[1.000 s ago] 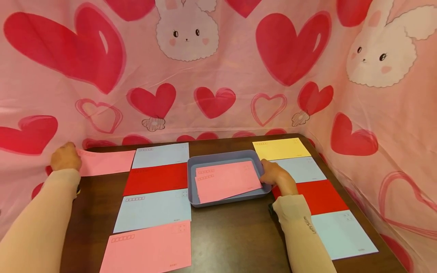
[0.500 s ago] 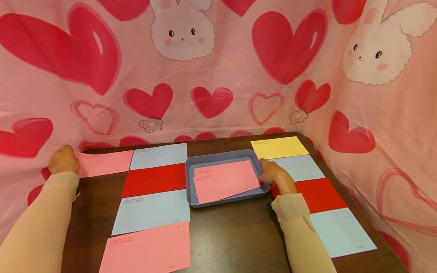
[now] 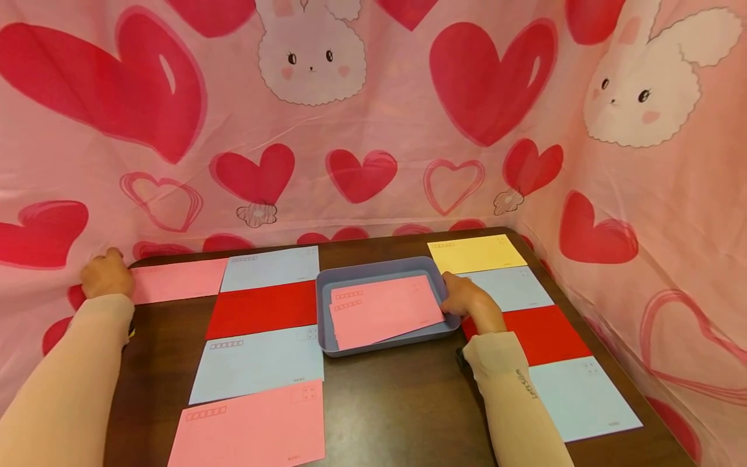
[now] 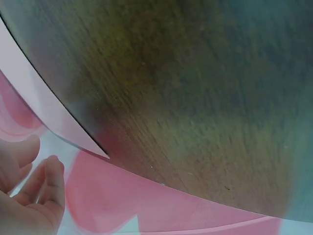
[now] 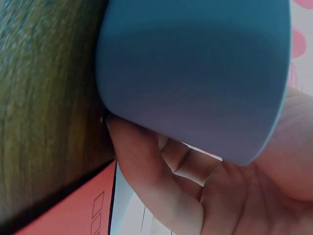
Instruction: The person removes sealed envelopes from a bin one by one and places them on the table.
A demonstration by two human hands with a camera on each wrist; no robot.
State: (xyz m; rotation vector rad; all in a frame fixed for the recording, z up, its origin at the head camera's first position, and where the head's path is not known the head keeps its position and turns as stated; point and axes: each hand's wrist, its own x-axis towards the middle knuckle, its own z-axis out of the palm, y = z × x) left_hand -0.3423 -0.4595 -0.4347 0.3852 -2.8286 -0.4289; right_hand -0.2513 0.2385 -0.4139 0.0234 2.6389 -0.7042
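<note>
At the far left of the head view, my left hand (image 3: pixel 107 275) is beside the left end of a pink envelope (image 3: pixel 182 281), which lies flat at the table's back edge. The left wrist view shows its thumb and loosely bent fingers (image 4: pixel 51 183) apart from that envelope's corner (image 4: pixel 63 125). My right hand (image 3: pixel 471 301) grips the right end of a blue-grey tray (image 3: pixel 321 311), thumb over the rim and fingers (image 5: pixel 142 161) under its outer wall (image 5: pixel 195 98). Inside the tray lie overlapping pink envelopes (image 3: pixel 385 312).
Left of the tray runs a column of envelopes: light blue (image 3: pixel 270 268), red (image 3: pixel 262 308), light blue (image 3: pixel 257 363) and pink (image 3: pixel 251 425). Another column stands at right: yellow (image 3: pixel 477 253), light blue (image 3: pixel 516 288), red (image 3: pixel 548 334), light blue (image 3: pixel 583 399). Heart-print cloth (image 3: pixel 403 117) surrounds the dark table (image 3: pixel 403 402).
The pink envelope at back left had its left end raised and bent near my left hand; now it lies flat, let go. My right hand and the tray have stayed in place.
</note>
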